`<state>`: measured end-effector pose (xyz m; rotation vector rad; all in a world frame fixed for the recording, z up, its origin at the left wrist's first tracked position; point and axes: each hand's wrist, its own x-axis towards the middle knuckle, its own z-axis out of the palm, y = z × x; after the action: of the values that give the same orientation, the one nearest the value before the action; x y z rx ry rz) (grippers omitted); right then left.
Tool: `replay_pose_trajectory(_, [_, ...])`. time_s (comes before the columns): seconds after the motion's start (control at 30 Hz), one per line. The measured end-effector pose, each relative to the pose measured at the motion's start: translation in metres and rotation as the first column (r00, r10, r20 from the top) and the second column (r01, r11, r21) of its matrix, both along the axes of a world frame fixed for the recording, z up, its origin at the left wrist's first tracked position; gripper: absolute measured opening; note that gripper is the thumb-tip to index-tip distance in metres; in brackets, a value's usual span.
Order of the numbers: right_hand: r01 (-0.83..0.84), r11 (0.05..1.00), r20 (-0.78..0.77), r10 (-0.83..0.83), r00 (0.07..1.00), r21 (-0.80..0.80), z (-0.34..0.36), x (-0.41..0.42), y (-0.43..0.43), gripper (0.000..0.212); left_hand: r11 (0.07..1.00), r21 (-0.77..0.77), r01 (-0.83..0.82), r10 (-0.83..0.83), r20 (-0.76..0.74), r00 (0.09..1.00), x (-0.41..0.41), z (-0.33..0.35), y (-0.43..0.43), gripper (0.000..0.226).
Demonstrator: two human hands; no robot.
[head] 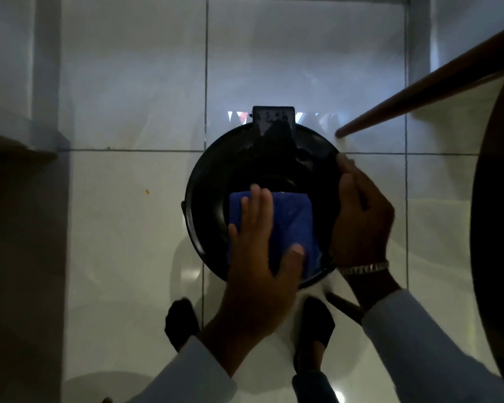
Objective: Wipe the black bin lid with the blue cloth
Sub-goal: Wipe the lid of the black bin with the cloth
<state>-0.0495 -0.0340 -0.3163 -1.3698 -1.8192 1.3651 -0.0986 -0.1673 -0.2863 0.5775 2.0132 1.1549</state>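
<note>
Centre frame: left hand (259, 245) spread flat, pinning blue cloth (285, 225) onto black bin lid (245, 158), right hand (358, 216) clamped on lid's right rim; risk of bin tipping or sliding under hard pressure on glossy tiled floor (122, 216).

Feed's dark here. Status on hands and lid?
Left hand flat on cloth, pressing it to lid. Right hand steadies rim. Nothing in the way.

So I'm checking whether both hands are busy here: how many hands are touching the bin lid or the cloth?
2. The left hand lies flat on the blue cloth, pressing it onto the black bin lid. The right hand holds the lid's right rim.
</note>
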Motion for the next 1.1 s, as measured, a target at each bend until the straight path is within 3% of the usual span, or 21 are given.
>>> replay_pose_trajectory(0.07, [-0.043, 0.984, 0.024, 0.039, 0.999, 0.174, 0.017, 0.005, -0.023, 0.034, 0.980, 0.109, -0.165, 0.153, 0.106, 0.982, -0.029, 0.010, 0.000, 0.071])
replay_pose_trajectory(0.13, [-0.276, 0.910, 0.144, 0.242, 0.959, 0.308, 0.018, 0.002, -0.053, 0.036, 0.963, 0.198, -0.181, 0.181, 0.020, 0.983, -0.061, 0.009, 0.007, 0.066])
replay_pose_trajectory(0.23, [-0.545, 0.795, 0.472, 0.385, 0.793, 0.267, -0.003, -0.002, -0.076, 0.060, 0.990, 0.126, 0.057, -0.023, -0.255, 0.967, -0.097, -0.010, 0.025, 0.052])
replay_pose_trajectory(0.33, [-0.631, 0.713, 0.628, 0.347, 0.696, 0.304, -0.027, 0.004, -0.077, 0.076, 0.915, -0.063, 0.399, -0.395, -0.350, 0.849, -0.111, -0.037, 0.033, 0.053])
replay_pose_trajectory(0.43, [-0.584, 0.722, 0.591, 0.300, 0.749, 0.373, -0.037, 0.004, -0.082, 0.068, 0.777, -0.178, 0.604, -0.616, -0.414, 0.670, -0.114, -0.056, 0.030, 0.058])
replay_pose_trajectory(0.57, [-0.454, 0.765, 0.499, 0.203, 0.843, 0.457, -0.039, 0.014, -0.077, 0.050, 0.776, -0.219, 0.591, -0.593, -0.571, 0.567, -0.116, -0.061, 0.026, 0.058])
replay_pose_trajectory(0.67, [-0.127, 0.921, 0.460, -0.062, 0.886, 0.368, -0.036, 0.038, -0.065, 0.053, 0.750, -0.336, 0.569, -0.621, -0.655, 0.431, -0.111, -0.064, 0.027, 0.061])
replay_pose_trajectory(0.77, [0.078, 0.974, 0.396, -0.158, 0.905, 0.211, -0.028, 0.045, -0.041, 0.054, 0.677, -0.504, 0.537, -0.703, -0.660, 0.266, -0.110, -0.069, 0.026, 0.074])
replay_pose_trajectory(0.9, [0.048, 0.971, 0.386, -0.138, 0.912, 0.234, -0.018, 0.028, 0.012, 0.048, 0.680, -0.508, 0.529, -0.700, -0.665, 0.262, -0.109, -0.072, 0.025, 0.080])
replay_pose_trajectory(1.1, [-0.171, 0.979, 0.523, 0.091, 0.847, 0.106, -0.013, 0.024, 0.046, 0.033, 0.704, -0.488, 0.515, -0.674, -0.688, 0.268, -0.109, -0.073, 0.026, 0.078])
